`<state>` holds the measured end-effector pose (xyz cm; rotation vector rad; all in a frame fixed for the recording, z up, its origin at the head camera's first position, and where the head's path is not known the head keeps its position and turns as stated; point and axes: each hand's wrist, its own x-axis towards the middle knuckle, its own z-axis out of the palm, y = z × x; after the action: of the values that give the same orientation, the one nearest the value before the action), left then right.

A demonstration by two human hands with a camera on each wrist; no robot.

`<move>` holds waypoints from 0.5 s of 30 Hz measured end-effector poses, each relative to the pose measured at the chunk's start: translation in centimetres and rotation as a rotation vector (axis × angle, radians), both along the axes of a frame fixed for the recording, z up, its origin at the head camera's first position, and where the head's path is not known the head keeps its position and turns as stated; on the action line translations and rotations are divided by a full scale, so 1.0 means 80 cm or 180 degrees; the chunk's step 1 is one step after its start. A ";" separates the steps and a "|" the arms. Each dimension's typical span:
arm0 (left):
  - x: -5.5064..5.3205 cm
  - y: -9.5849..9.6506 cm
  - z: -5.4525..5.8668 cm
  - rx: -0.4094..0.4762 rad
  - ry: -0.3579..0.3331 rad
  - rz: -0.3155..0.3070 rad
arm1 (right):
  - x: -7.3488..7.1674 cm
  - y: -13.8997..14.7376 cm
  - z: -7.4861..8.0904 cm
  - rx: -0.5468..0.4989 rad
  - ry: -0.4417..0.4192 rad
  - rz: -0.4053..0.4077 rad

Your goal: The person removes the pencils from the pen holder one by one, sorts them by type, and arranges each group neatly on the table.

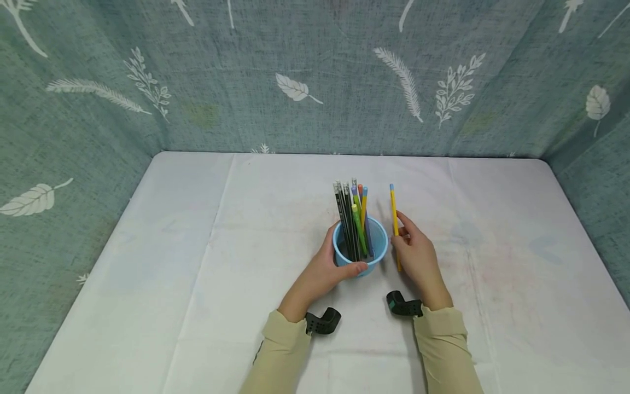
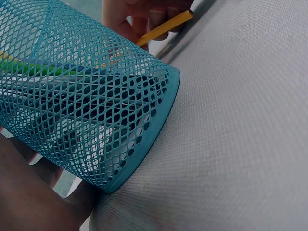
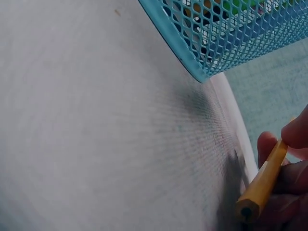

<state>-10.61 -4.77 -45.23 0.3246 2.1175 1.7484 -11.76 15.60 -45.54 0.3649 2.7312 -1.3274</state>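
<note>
A light blue mesh pencil cup [image 1: 378, 241] stands near the middle of the table, with my left hand [image 1: 325, 268] gripping its left side, thumb across the front. Several black pencils [image 1: 344, 219] lean to the left inside it, beside a green pencil [image 1: 359, 230] and a few other coloured ones. Just right of the cup, my right hand [image 1: 417, 254] pinches a yellow pencil [image 1: 394, 210] with a blue top end between thumb and fingers. That pencil is held nearly upright, its lower end [image 3: 248, 211] pointing toward the wrist camera in the right wrist view.
A white cloth [image 1: 147, 273] with fold lines covers the table. Behind and along both sides hangs a green curtain [image 1: 221, 82] with white leaf prints. Each wrist wears a black camera band, the left one [image 1: 325, 322] and the right one [image 1: 402, 304].
</note>
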 end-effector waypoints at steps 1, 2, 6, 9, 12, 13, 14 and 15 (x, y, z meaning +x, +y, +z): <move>0.000 0.000 0.000 0.0007 -0.0003 -0.0006 | 0.000 0.001 0.000 0.0027 -0.0007 0.0002; 0.000 0.000 -0.001 0.0019 -0.0003 -0.0010 | 0.000 0.001 -0.001 0.0049 -0.0018 0.0005; 0.000 0.001 -0.001 0.0043 0.0010 -0.0027 | 0.000 0.005 -0.003 0.0138 0.0001 0.0023; -0.001 0.000 -0.001 0.0038 0.0043 -0.0031 | -0.001 0.007 -0.004 0.0184 0.0038 0.0026; 0.000 0.000 0.001 0.0010 0.0057 -0.0019 | -0.002 0.008 -0.006 0.0244 0.0098 0.0028; -0.001 0.000 0.001 0.0002 0.0058 -0.0016 | -0.002 0.008 -0.007 0.0279 0.0122 0.0024; 0.000 0.000 0.001 -0.0009 0.0050 -0.0011 | -0.002 0.008 -0.007 0.0312 0.0142 0.0019; 0.000 0.000 0.001 -0.0011 0.0044 -0.0010 | -0.002 0.009 -0.008 0.0343 0.0163 0.0012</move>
<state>-10.61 -4.75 -45.13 0.3397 2.1281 1.7454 -11.94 16.31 -46.15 0.3379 2.8516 -1.2082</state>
